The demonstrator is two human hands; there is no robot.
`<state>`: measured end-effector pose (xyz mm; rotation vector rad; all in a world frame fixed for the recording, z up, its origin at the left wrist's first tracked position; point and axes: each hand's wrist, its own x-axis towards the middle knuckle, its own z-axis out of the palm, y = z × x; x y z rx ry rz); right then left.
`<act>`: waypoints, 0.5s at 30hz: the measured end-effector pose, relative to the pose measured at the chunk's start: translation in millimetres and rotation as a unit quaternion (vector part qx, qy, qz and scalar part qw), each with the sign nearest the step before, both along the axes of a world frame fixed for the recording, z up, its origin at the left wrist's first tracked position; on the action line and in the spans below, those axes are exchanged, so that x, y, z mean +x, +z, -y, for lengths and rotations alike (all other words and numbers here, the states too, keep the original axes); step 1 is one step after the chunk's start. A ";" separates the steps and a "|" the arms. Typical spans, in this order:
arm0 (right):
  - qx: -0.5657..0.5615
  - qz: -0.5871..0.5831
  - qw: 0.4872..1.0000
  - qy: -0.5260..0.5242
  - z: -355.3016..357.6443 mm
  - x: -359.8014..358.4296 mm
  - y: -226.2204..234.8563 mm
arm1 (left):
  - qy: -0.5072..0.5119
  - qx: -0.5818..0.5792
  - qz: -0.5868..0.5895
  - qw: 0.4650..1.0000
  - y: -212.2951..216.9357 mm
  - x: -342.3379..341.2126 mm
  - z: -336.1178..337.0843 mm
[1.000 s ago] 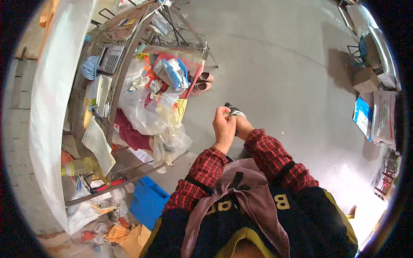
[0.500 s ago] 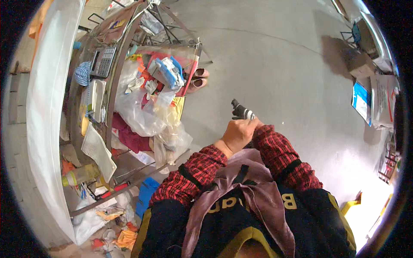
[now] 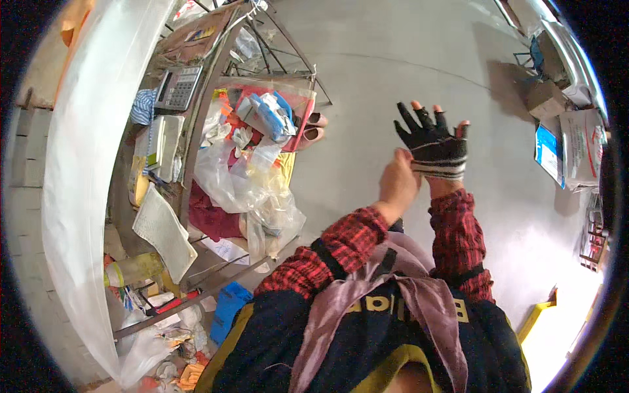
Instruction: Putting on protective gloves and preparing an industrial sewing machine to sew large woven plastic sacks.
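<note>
A black knitted glove (image 3: pixel 438 169) with white stripes at its cuff covers most of my right hand (image 3: pixel 438 139). Several bare fingertips stick out of it, and its fingers are spread apart with nothing in them. My left hand (image 3: pixel 398 182), ungloved, is closed at the cuff edge on the side of the wrist and pinches the glove there. Both forearms wear red and black knitted sleeves, each with a dark band. The two hands are held up over the grey floor, in front of a mauve cloth tied over my dark clothing.
At left a metal-framed table (image 3: pixel 196 124) bears a calculator (image 3: pixel 178 88), notebooks and papers. Clear plastic bags (image 3: pixel 226 177) and cloths heap beside it, near a pair of pink shoes (image 3: pixel 313 130). Cardboard boxes (image 3: pixel 580 147) stand at right; a white sheet (image 3: pixel 85 177) hangs far left.
My right hand has risen and its fingers have spread, the glove now drawn down to the wrist. My left hand has moved up and to the right with it.
</note>
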<state>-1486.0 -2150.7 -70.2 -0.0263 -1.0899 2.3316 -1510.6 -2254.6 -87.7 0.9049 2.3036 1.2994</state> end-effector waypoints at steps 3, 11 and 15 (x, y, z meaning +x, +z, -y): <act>-0.132 -0.213 0.964 0.090 -15.1 15.4 22.9 | -0.086 0.163 0.072 0.980 9.0 13.9 -15.0; -0.273 -0.193 0.937 -0.097 -34.3 105.1 111.3 | -0.408 0.114 -0.211 0.881 7.2 86.0 -73.3; -0.101 -0.190 0.977 -0.003 -49.0 196.2 99.3 | -0.563 0.052 -0.135 0.814 -34.1 175.4 -77.8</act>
